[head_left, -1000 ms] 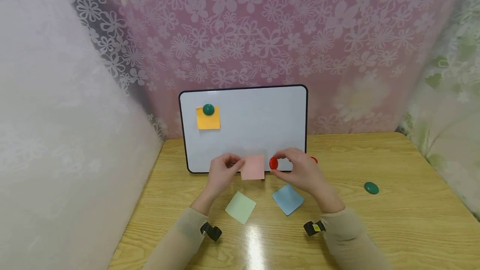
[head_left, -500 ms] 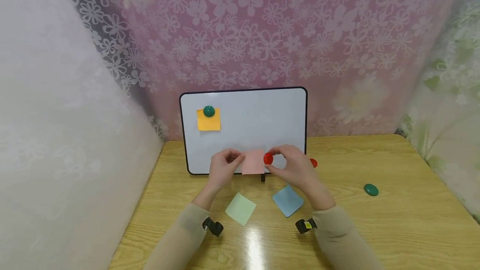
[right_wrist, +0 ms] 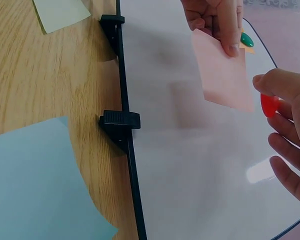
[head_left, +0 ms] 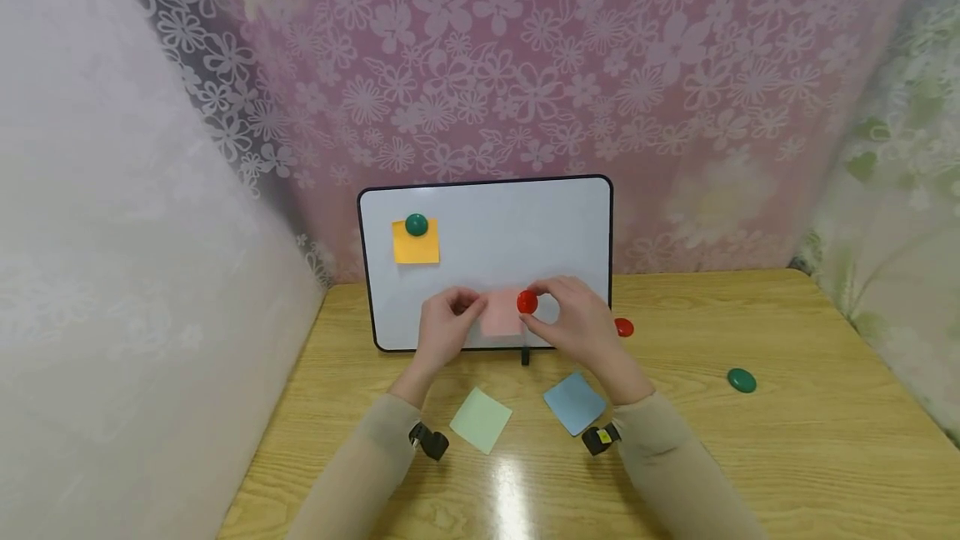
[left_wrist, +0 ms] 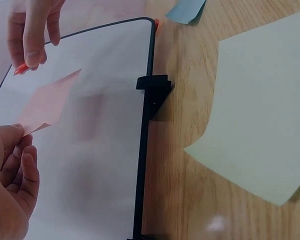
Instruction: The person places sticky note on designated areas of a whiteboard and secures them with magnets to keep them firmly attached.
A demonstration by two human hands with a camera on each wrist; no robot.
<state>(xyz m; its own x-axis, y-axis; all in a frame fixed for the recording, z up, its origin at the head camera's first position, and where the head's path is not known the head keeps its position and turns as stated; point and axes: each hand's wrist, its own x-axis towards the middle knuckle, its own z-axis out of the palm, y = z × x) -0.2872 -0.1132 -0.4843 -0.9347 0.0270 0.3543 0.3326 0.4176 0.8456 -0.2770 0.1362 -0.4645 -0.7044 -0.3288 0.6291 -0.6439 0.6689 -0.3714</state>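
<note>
My left hand (head_left: 444, 328) pinches a pink sticky note (head_left: 499, 314) by its left edge, in front of the lower part of a whiteboard (head_left: 480, 232). In the left wrist view the note (left_wrist: 49, 103) stands off the board's surface. Between thumb and fingertip my right hand (head_left: 579, 320) holds a round red magnet (head_left: 527, 302), which overlaps the note's right edge in the head view. The right wrist view shows that magnet (right_wrist: 269, 105) beside the note, with the other fingers loose. A green magnet (head_left: 416, 224) pins an orange sticky note (head_left: 416, 250) at the board's upper left.
On the wooden table (head_left: 825, 440) lie a green sticky note (head_left: 481, 420) and a blue one (head_left: 574, 403), in front of the board. Another red magnet (head_left: 624, 327) and a green magnet (head_left: 742, 380) lie to the right. Black feet (right_wrist: 119, 120) support the board's lower edge.
Both hands have risen along the board, the left lifting the pink note. My right hand has moved left, bringing the red magnet from beside the note to over its right edge.
</note>
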